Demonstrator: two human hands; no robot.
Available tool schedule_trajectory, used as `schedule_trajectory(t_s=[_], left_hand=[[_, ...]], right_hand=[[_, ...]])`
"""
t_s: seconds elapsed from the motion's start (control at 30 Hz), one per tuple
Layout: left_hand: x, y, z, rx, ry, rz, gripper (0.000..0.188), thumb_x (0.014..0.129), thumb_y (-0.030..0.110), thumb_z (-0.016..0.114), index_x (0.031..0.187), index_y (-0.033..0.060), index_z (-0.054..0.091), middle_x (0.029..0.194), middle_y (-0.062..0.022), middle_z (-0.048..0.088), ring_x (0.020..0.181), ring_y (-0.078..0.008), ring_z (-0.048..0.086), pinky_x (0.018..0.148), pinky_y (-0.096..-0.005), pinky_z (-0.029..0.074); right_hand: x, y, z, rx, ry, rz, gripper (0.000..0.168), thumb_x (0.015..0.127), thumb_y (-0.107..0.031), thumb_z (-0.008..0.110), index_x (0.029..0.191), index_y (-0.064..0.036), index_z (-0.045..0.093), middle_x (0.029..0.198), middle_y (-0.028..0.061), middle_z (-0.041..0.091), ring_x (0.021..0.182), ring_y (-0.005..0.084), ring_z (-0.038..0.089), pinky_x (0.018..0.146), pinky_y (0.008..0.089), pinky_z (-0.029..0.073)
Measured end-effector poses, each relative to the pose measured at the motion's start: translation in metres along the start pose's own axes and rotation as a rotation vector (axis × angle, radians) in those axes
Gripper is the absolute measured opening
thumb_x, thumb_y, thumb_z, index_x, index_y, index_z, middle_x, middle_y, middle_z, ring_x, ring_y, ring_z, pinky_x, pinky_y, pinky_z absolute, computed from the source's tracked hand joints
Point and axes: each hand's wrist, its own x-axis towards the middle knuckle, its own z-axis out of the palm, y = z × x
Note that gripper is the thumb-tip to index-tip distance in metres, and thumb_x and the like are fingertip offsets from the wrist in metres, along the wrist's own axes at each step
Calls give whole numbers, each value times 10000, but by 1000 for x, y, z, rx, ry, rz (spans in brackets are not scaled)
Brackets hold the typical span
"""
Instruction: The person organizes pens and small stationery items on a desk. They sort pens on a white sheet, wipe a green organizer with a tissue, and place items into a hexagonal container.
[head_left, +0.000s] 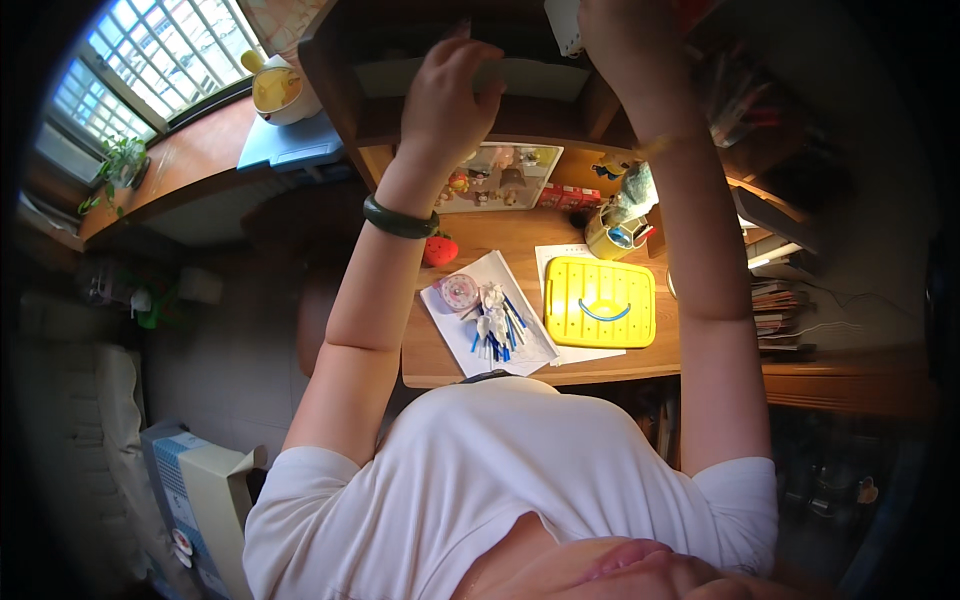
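My left hand (454, 97) is raised in front of the upper desk shelf (480, 120), its fingers bent and apart, with nothing seen in it. A dark green bangle (401, 217) circles that wrist. Higher up on the right, my right hand (626, 34) is at the picture's top edge. It appears to grip a white notebook (564, 26) with holes along its edge; the fingers are mostly hidden. Below my arms, a yellow plastic box (600, 289) with a blue handle stands on the wooden desk (517, 236). White paper (454, 330) beside it carries blue and white sticks (499, 341) and crumpled white tissue (491, 300).
A round pink-and-white container (459, 291) and a red strawberry toy (440, 249) are at the desk's left. Behind the box stands a pen holder (611, 232). A display case (499, 176) holds small figures. Stacked books (780, 315) lie right of my right arm.
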Motion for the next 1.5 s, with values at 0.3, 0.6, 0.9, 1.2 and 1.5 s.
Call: schedule_trajectory(t_s=[0.3, 0.6, 0.9, 1.2, 1.5], left_hand=[[10, 23, 22, -31, -124, 18, 348, 853, 145, 765, 1190, 114, 683, 1255, -88, 672, 1145, -338, 646, 983, -447, 523], [12, 16, 57, 160, -146, 101, 168, 871, 160, 671, 1027, 107, 709, 1094, -63, 700, 1097, -313, 645, 1000, -486, 453], [9, 24, 81, 301, -67, 126, 166, 855, 191, 700, 1019, 165, 709, 1089, -11, 713, 1134, -283, 626, 1014, -496, 401], [18, 17, 66, 205, -148, 9, 237, 889, 230, 663, 1116, 216, 729, 1145, -13, 721, 1175, -245, 632, 1017, -467, 421], [15, 10, 73, 314, -148, 42, 249, 901, 294, 628, 1098, 184, 736, 1176, -17, 709, 1170, -259, 631, 1017, -495, 401]], right_hand=[[6, 34, 97, -327, -420, 7, 246, 924, -117, 571, 885, -55, 806, 899, 194, 762, 844, 337, 764, 753, 440, 622], [3, 18, 157, -323, -109, 80, 246, 899, -131, 567, 885, -43, 796, 938, 173, 767, 905, 334, 758, 802, 430, 610], [1, 32, 164, -563, -269, -67, 232, 896, -159, 570, 867, -92, 791, 969, 142, 764, 998, 270, 705, 790, 357, 546], [17, 14, 68, 169, -159, 150, 220, 1007, -142, 487, 1014, -94, 702, 883, 298, 705, 888, 469, 706, 806, 539, 586], [10, 26, 107, -88, -282, 191, 224, 979, -138, 530, 1092, -79, 715, 925, 254, 737, 890, 406, 743, 782, 483, 611]])
